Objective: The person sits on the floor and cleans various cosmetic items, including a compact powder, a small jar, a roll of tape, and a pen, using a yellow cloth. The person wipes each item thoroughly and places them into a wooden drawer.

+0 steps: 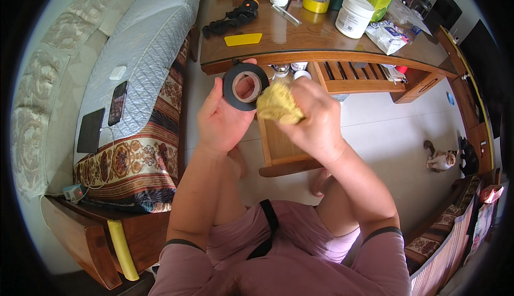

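Observation:
My left hand holds a roll of black tape, likely electrical tape, with its side face turned up and its pale core showing. Fingers of that hand are partly visible through the core. A crumpled yellow cloth is bunched in my right hand, right against the roll's right edge. Both hand and cloth on that side are slightly blurred. Below my hands, an open wooden drawer juts from the table, with jars at its far end.
The glass-topped wooden table bears a yellow scraper-like card, a black headlamp, a utility knife, yellow tape and a white tub. A phone lies on the sofa. Two cats are on the floor at right.

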The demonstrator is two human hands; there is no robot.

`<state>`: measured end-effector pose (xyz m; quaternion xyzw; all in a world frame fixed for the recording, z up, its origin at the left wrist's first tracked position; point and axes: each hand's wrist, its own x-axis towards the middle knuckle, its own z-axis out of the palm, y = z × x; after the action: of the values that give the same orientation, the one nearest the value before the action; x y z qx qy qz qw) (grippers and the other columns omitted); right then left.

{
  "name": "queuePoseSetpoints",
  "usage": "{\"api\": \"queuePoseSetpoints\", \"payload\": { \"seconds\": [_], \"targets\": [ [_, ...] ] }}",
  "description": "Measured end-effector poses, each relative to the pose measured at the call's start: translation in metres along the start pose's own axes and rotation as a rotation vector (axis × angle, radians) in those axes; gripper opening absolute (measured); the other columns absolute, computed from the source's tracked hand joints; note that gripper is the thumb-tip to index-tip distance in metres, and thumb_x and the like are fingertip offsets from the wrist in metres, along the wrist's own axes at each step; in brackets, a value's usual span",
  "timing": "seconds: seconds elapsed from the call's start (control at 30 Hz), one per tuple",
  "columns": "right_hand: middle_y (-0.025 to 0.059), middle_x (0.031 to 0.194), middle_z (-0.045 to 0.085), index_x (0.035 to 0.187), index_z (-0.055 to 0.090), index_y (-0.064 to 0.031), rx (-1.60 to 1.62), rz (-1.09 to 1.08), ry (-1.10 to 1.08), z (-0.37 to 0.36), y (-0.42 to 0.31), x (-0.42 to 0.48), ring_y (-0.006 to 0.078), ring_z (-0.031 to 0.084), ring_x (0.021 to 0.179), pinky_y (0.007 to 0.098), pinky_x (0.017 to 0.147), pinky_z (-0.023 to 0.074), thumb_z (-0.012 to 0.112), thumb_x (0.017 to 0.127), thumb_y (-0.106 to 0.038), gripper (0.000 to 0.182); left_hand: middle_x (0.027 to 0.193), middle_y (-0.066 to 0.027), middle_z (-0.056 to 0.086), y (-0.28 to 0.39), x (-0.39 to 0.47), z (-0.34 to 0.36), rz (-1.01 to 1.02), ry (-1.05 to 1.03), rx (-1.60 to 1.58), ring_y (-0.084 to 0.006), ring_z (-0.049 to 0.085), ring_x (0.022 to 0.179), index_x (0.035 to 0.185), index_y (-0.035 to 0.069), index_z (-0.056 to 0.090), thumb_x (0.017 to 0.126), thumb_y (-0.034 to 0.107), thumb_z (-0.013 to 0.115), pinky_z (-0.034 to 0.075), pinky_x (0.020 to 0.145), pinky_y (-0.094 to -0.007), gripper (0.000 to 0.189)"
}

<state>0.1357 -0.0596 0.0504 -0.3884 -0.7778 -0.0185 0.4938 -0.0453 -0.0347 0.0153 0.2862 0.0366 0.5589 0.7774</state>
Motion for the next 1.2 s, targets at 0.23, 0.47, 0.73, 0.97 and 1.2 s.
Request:
{"api": "queuePoseSetpoints", "payload": {
  "seconds": [0.23,0.47,0.73,0.97,1.2],
  "targets": [
    [0.0072,0.087,0.060,0.093,0.064,-0.0063,0.030,-0.131,0.076,0.012,-0.017,0.007,0.0256,0.063,0.074,0.0340,0.060,0.0520,0.075,0.066,-0.011,0.030,0.138,-0.0146,0.048,-0.016,-0.002,-0.009,-0.110,-0.149,-0.089,-0.0274,0.041,0.132,0.146,0.000,0.027,0.100,0.041,0.033,0.030,0.111,-0.0435,0.061],
    [0.0062,0.082,0.062,0.088,0.066,-0.0050,0.345,0.336,-0.071,0.005,0.007,0.010,0.0235,0.062,0.071,0.0336,0.060,0.0504,0.075,0.075,-0.015,0.019,0.129,-0.0123,0.054,0.000,-0.001,0.010,0.037,0.046,0.108,-0.0259,0.052,0.116,0.140,-0.001,0.036,0.100,0.040,0.037,0.040,0.091,-0.0396,0.057],
    [0.0058,0.087,0.064,0.109,0.060,-0.0074,1.455,1.310,-0.219,0.008,0.024,0.002,0.0148,0.056,0.067,0.0257,0.051,0.0449,0.061,0.090,-0.041,0.039,0.124,-0.0246,0.053,0.007,-0.001,0.003,0.031,-0.063,0.062,-0.0312,0.053,0.103,0.141,-0.004,0.032,0.100,0.044,0.032,0.039,0.086,-0.0381,0.063],
    [0.0064,0.087,0.064,0.109,0.060,-0.0076,1.642,1.268,-0.279,0.009,0.033,-0.003,0.0162,0.055,0.068,0.0272,0.052,0.0437,0.060,0.091,-0.042,0.039,0.121,-0.0247,0.055,0.007,0.000,0.002,0.023,-0.103,0.071,-0.0309,0.053,0.103,0.141,-0.004,0.033,0.100,0.043,0.031,0.039,0.085,-0.0380,0.062],
    [0.0058,0.089,0.064,0.108,0.059,-0.0076,1.515,1.243,-0.102,0.010,0.026,0.002,0.0158,0.059,0.072,0.0276,0.056,0.0474,0.065,0.087,-0.043,0.042,0.119,-0.0251,0.056,0.011,0.000,0.000,0.004,-0.087,0.060,-0.0296,0.054,0.098,0.138,-0.003,0.036,0.095,0.042,0.037,0.040,0.083,-0.0374,0.063]
  ]
}}
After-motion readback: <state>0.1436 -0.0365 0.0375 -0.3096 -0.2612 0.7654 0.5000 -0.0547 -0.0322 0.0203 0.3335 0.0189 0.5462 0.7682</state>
